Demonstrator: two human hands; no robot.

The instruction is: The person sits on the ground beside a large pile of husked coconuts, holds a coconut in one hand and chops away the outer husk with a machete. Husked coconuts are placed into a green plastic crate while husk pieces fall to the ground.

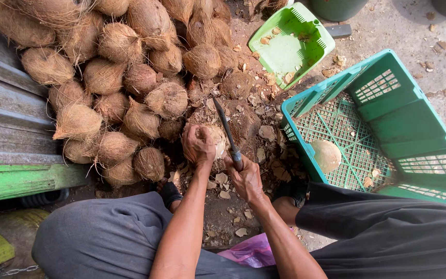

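Head view looks down on a big heap of brown, hairy husked coconuts [120, 67] piled on the dirt ground [233, 212] against a grey and green wall. Right of it sits a teal plastic lattice crate [419, 129] with one pale peeled coconut [326, 155] inside. Between them, the left hand [198, 145] cups a partly peeled coconut [217, 140], fingers curled over it. The right hand [244, 178] is clenched around a long dark knife [226, 132], its blade lying just beside that coconut.
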